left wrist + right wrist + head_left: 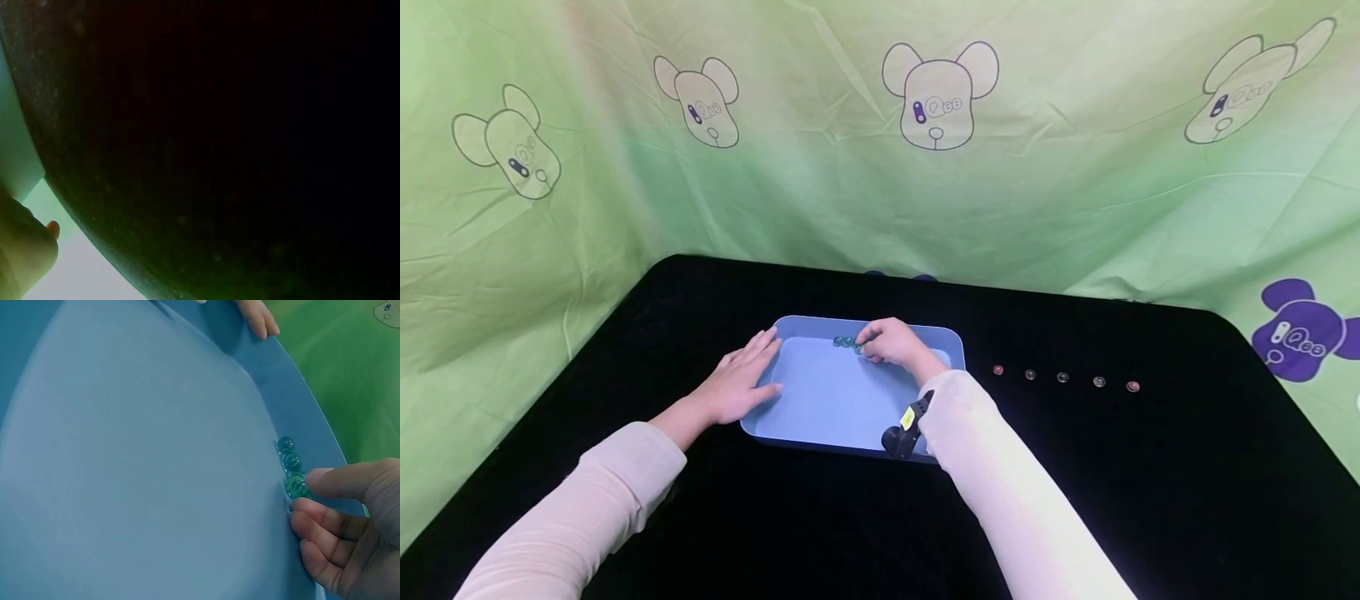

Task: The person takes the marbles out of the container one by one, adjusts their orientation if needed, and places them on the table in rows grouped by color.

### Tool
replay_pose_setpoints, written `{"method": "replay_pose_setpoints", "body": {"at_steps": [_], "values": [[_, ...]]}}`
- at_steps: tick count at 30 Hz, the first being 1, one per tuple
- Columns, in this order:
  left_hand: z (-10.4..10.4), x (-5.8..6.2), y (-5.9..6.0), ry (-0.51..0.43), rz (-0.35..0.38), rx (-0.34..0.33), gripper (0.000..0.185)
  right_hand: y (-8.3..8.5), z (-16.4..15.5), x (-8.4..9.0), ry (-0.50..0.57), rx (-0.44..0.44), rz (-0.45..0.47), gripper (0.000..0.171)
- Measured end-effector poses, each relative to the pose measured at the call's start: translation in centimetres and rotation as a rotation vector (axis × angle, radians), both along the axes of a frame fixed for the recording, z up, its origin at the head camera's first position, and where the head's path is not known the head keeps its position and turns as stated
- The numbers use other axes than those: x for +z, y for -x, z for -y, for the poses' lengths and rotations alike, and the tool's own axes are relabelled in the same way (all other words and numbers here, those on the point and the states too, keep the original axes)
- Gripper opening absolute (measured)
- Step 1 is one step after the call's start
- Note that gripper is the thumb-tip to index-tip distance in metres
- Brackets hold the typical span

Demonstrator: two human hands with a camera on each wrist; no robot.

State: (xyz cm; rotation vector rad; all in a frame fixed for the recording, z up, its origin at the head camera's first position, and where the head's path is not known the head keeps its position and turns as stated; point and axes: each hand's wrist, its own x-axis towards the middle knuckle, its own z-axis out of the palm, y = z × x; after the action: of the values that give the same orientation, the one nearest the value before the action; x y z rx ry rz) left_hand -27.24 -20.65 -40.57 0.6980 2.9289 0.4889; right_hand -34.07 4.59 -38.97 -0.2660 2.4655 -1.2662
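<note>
A shallow blue tray [820, 408] lies on the black table. My right hand [891, 343] reaches over its far side, and in the right wrist view the thumb and forefinger [306, 506] pinch a green glass marble [296, 485]. Against the tray's wall, lined up with it, are more blue-green marbles [291, 462]. My left hand [741, 379] rests on the tray's left rim with its fingers straight. Its fingertips also show at the rim in the right wrist view. Dark blur covers most of the left wrist view.
To the right of the tray, several small glass marbles [1063, 377], some reddish and some clear, sit spaced out in a row on the black tabletop [1150, 467]. A green curtain [820, 183] with bear-head prints hangs behind and beside the table.
</note>
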Motion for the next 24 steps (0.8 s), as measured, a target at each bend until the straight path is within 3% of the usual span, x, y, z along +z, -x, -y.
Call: {"method": "replay_pose_setpoints", "body": {"at_steps": [24], "values": [[0.03, 0.14, -0.10, 0.000, 0.006, 0.002, 0.066, -0.03, 0.13, 0.06, -0.068, 0.003, -0.020, 0.012]]}}
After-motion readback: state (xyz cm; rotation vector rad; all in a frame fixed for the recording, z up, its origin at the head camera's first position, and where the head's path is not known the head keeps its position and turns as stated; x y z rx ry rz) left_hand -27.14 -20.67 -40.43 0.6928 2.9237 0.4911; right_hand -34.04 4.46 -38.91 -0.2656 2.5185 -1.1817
